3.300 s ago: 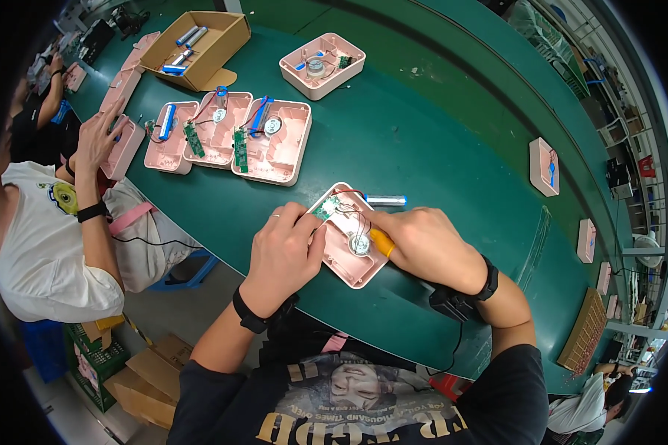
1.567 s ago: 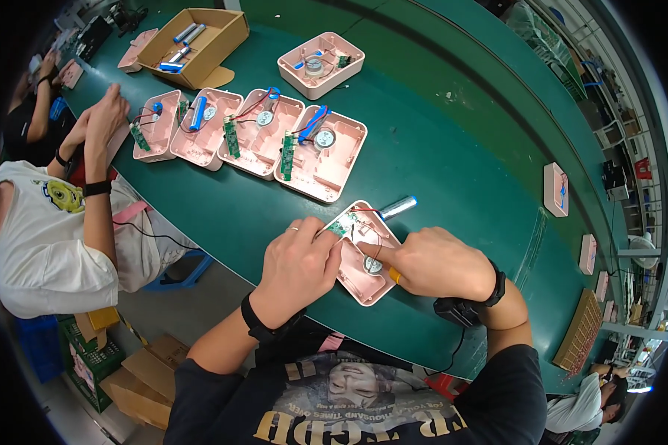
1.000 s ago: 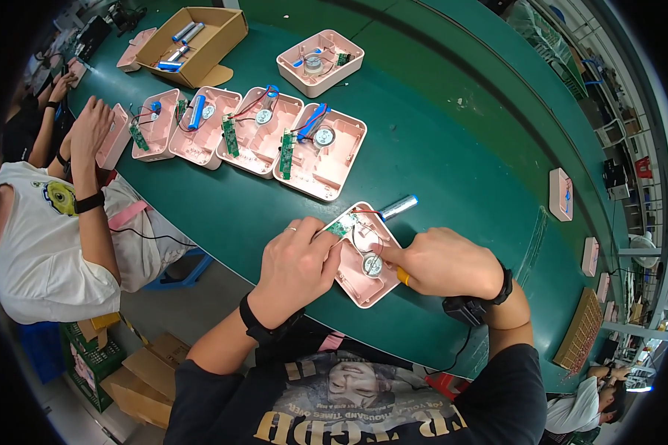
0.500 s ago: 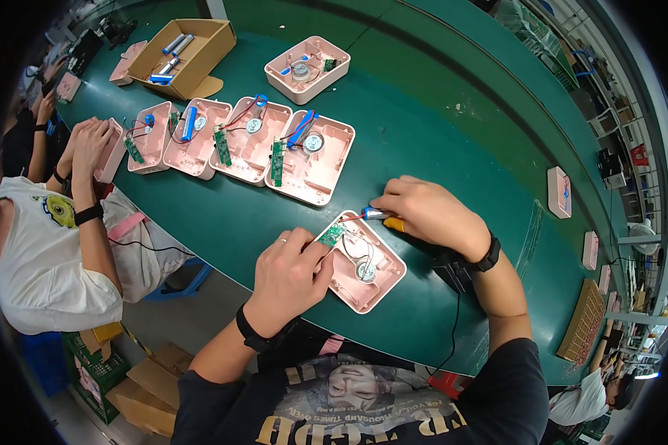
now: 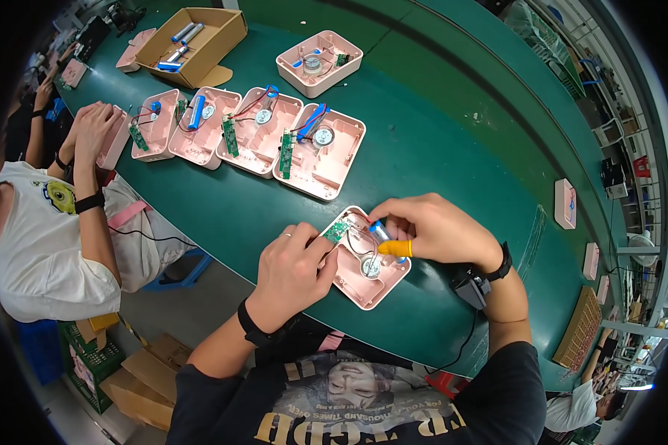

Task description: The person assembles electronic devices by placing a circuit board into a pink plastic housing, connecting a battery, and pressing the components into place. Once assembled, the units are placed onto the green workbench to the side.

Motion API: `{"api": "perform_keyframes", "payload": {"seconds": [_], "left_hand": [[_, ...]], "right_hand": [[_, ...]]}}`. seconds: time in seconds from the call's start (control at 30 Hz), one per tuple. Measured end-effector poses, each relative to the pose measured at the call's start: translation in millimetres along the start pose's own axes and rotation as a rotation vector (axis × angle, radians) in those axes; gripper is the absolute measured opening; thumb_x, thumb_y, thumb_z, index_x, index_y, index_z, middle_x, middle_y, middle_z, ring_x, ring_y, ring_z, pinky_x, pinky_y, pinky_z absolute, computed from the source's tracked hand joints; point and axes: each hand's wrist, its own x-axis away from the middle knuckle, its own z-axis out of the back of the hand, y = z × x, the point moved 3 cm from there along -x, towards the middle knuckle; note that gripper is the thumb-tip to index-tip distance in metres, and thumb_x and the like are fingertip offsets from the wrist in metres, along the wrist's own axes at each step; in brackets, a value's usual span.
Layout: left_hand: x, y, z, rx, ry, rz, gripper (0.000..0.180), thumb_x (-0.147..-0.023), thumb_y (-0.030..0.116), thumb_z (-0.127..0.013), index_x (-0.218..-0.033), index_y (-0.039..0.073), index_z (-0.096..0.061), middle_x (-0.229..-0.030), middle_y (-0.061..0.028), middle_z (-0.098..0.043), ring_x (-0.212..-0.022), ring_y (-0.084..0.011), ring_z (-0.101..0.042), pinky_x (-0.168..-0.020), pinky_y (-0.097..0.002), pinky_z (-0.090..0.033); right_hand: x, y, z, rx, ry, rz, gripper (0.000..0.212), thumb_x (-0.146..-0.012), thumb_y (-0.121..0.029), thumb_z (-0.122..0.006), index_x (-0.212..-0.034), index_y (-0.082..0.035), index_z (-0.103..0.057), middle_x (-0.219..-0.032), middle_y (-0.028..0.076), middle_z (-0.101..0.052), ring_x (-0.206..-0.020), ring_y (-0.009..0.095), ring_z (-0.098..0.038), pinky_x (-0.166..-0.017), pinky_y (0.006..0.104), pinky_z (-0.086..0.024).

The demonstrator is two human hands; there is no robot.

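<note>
A pink plastic case [image 5: 365,297] lies in front of me, its inside facing up. My left hand [image 5: 293,271] grips its left side, thumb by the outer wall and forefinger near the green circuit board [image 5: 337,231]. My right hand [image 5: 441,230], with a yellow finger cot [image 5: 395,248] on one digit, pinches a blue-and-silver cylindrical battery [image 5: 379,231] over the case's right side. Thin wires run between the board and the battery. A round speaker [image 5: 370,266] sits in the case, partly crossed by wires. My right fingers hide part of the battery.
Several pink cases [image 5: 319,178] with boards and batteries stand in a row at the left. Behind them are a cardboard box [image 5: 226,37] of batteries and another case [image 5: 319,81]. A black device [image 5: 470,288] with a cord lies near my right wrist. A co-worker [image 5: 59,245] sits at left.
My right hand has brought the battery from beyond the case's far edge toward me, over the case. My left hand keeps its hold on the case's left side.
</note>
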Motion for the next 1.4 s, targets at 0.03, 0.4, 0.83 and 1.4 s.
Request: {"api": "perform_keyframes", "payload": {"seconds": [0.03, 0.4, 0.83, 1.4], "left_hand": [[0, 0, 0, 0.000, -0.001, 0.001, 0.010, -0.084, 0.008, -0.080, -0.082, 0.006, -0.070, -0.087, -0.0075, -0.059, -0.074, -0.0263, -0.064, -0.061, -0.0393, -0.054], [0, 0, 0, -0.002, 0.006, 0.003, 0.011, -0.084, 0.008, -0.080, -0.082, 0.005, -0.070, -0.088, -0.0082, -0.059, -0.075, -0.0265, -0.064, -0.061, -0.0389, -0.054], [0, -1, 2, -0.016, -0.017, 0.018, 0.011, -0.085, 0.010, -0.080, -0.084, 0.006, -0.071, -0.089, -0.0079, -0.060, -0.077, -0.0263, -0.065, -0.063, -0.0387, -0.055], [-69, 8, 0, -0.057, -0.285, -0.167, 0.015, -0.091, 0.021, -0.081, -0.097, 0.008, -0.079, -0.104, -0.0064, -0.066, -0.102, -0.0271, -0.065, -0.085, -0.0395, -0.057]], "right_hand": [[1, 0, -3, 0.035, -0.011, -0.024, 0.036, -0.088, -0.013, -0.084, -0.121, -0.004, -0.074, -0.089, 0.009, -0.069, -0.072, 0.024, -0.067, -0.067, 0.0358, -0.054], [10, -4, -11, 0.300, 0.059, 0.174, 0.026, -0.092, -0.011, -0.076, -0.117, -0.003, -0.074, -0.096, 0.014, -0.072, -0.084, 0.035, -0.071, -0.077, 0.0444, -0.058], [-9, -6, -40, 0.412, 0.398, 0.212, 0.032, -0.091, -0.012, -0.078, -0.121, -0.004, -0.070, -0.093, 0.015, -0.066, -0.083, 0.037, -0.068, -0.076, 0.0474, -0.057], [30, -13, -25, 0.488, 0.010, 0.088, 0.032, -0.092, -0.031, -0.080, -0.095, -0.001, -0.069, -0.084, 0.015, -0.069, -0.076, 0.037, -0.071, -0.069, 0.0467, -0.058]]}}
